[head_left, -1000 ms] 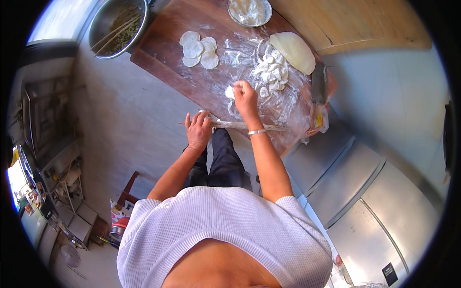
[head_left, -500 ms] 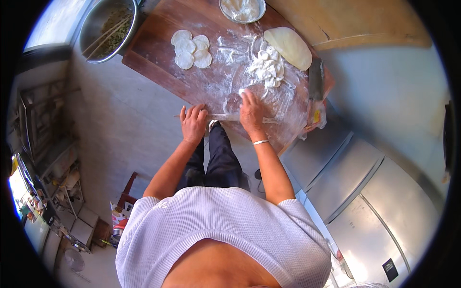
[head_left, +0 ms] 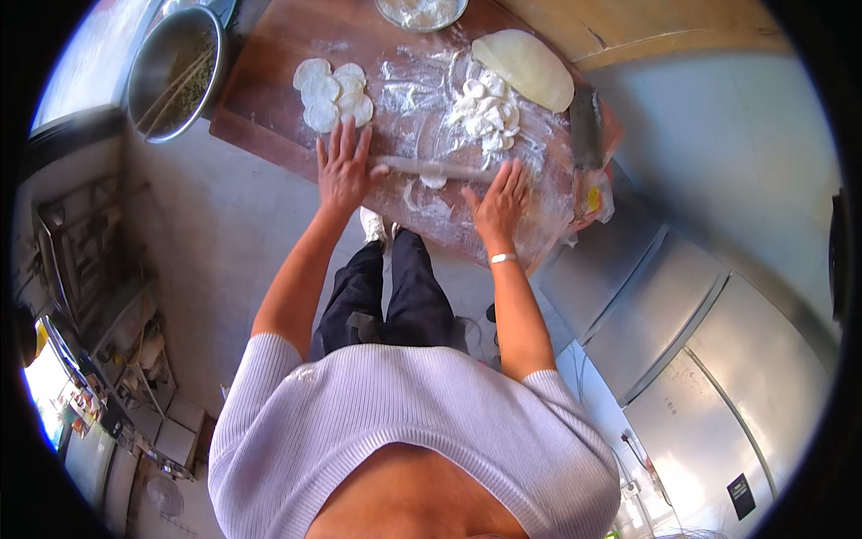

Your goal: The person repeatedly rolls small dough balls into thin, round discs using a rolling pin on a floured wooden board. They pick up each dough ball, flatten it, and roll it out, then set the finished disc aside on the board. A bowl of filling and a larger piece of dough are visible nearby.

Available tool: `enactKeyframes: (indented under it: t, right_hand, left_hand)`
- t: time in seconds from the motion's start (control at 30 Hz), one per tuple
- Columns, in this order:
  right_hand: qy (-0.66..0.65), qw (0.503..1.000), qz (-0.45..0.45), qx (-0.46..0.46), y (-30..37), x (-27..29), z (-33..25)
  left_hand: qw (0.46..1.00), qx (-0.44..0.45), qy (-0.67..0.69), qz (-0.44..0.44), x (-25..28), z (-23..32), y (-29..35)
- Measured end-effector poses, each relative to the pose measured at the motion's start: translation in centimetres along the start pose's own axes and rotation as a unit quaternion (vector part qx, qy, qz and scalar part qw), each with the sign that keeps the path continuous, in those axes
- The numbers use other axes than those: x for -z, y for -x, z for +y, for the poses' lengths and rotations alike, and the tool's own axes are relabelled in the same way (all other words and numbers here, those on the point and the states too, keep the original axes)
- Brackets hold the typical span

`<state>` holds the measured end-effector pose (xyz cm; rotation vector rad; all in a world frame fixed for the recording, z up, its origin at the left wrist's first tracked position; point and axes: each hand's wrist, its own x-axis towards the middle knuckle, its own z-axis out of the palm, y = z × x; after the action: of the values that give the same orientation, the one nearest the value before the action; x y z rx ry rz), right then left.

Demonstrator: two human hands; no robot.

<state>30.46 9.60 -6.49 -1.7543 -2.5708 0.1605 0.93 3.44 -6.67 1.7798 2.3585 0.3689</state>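
Resting left hand point(head_left: 342, 178) and right hand point(head_left: 500, 203) flat over opposite ends of the rolling pin point(head_left: 458, 170), with fingers outstretched; long axis left-to-right at upper centre, partly over the dough disc point(head_left: 433, 182), slightly nearer the right hand.

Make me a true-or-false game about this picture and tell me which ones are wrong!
1. The left hand and right hand are on the rolling pin. True.
2. A dough bit pokes out from under the rolling pin. True.
3. The chopsticks are in the left hand. False: the chopsticks are in the bowl.
4. The dough slab lies beside the floury pile. True.
5. The flat rounds are right of the floury pile. False: the flat rounds are left of it.
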Motion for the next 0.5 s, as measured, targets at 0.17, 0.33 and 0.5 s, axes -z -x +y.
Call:
enactKeyframes:
  t: [0.17,0.33,0.5]
  right_hand:
    - [0.014,0.997,-0.072,0.009,3.3,1.3,0.2]
    - [-0.012,0.999,-0.031,0.016,1.4,1.0,0.7]
    - [0.002,0.998,-0.065,-0.013,2.5,0.7,0.3]
  left_hand:
    - [0.999,-0.018,-0.019,-0.039,0.0,-0.3,3.5]
    - [0.999,-0.007,0.0,-0.033,-0.8,-0.6,4.9]
    - [1.0,-0.007,-0.001,-0.016,-0.5,0.0,4.2]
